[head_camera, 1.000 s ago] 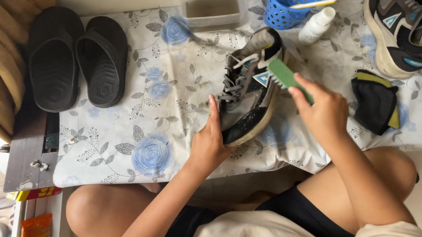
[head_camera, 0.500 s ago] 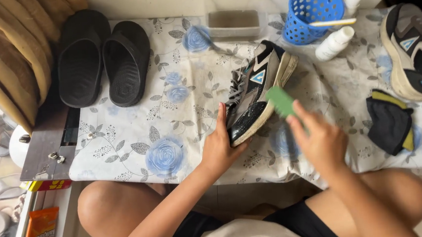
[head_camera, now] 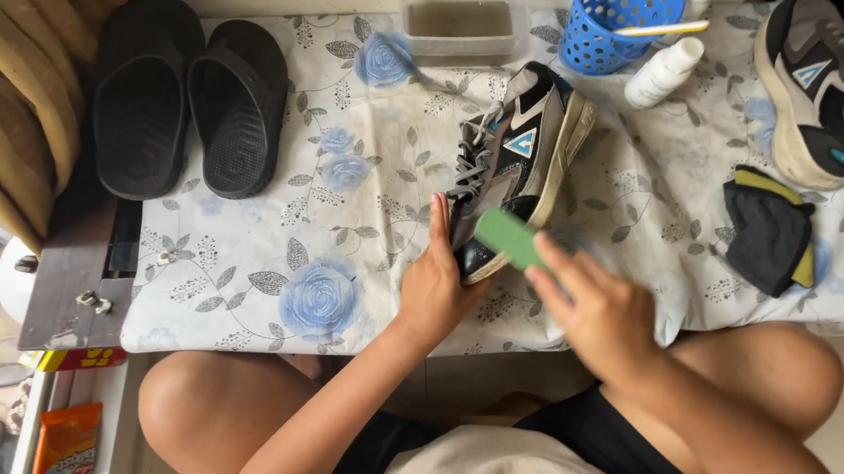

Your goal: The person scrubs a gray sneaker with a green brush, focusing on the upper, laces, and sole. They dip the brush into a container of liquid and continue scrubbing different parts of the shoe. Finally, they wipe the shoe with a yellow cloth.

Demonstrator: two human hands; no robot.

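We list, at the centre of the flower-printed cloth (head_camera: 272, 249), one grey-and-black sneaker (head_camera: 521, 154) lying on its side, toe toward us, heel near the blue perforated basket (head_camera: 620, 6). Our left hand (head_camera: 436, 286) is open, palm and outstretched fingers pressed flat against the sneaker's toe end. Our right hand (head_camera: 598, 308) is closed on a green brush (head_camera: 509, 238), which lies against the sole edge just beside the toe.

Further items on the cloth:
- a pair of black slides (head_camera: 185, 100), far left, side by side;
- a clear rectangular tub (head_camera: 465, 23) at the far edge, between slides and basket;
- a white bottle (head_camera: 665, 72) lying just right of the basket, with a thin stick resting across the basket's rim;
- a second sneaker (head_camera: 822, 85), far right, well apart from the first;
- a black-and-yellow cloth (head_camera: 768, 230), crumpled, near that second sneaker.

Below the table's left corner we note an orange packet (head_camera: 62, 451).
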